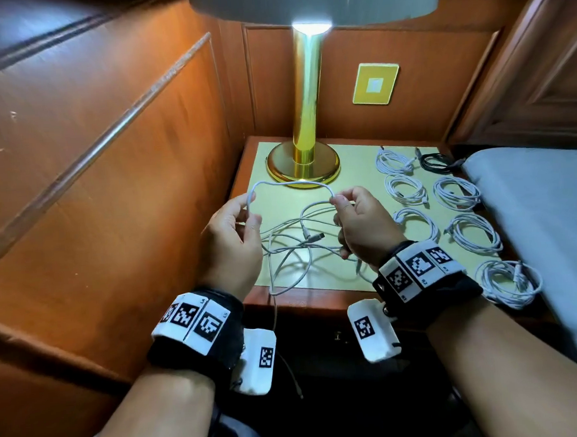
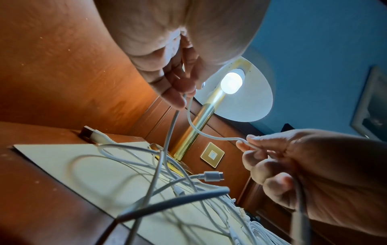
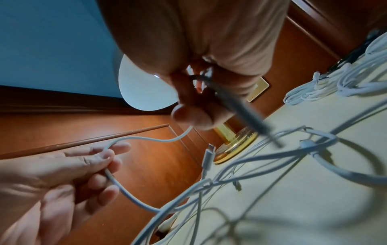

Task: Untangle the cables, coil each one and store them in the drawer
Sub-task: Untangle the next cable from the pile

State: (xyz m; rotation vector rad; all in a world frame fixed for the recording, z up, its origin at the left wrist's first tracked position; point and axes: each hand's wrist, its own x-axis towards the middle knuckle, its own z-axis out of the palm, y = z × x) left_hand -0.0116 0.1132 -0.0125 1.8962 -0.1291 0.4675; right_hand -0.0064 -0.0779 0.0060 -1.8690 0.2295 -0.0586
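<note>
A white cable (image 1: pixel 290 184) arches between my two hands above the nightstand (image 1: pixel 355 167). My left hand (image 1: pixel 243 217) pinches one part of it between thumb and fingers; the same pinch shows in the left wrist view (image 2: pixel 184 94). My right hand (image 1: pixel 342 203) pinches the other side and also holds cable strands in its curled lower fingers. Below them a loose tangle of white cables (image 1: pixel 299 244) lies on the nightstand top, with a silver plug (image 1: pixel 317 237) sticking out. One strand hangs over the front edge.
Several coiled white cables (image 1: pixel 458 192) and one black coil (image 1: pixel 434 162) lie along the right side of the nightstand. A brass lamp (image 1: pixel 304 165) stands at the back. Wood panelling is at the left, a bed (image 1: pixel 550 209) at the right.
</note>
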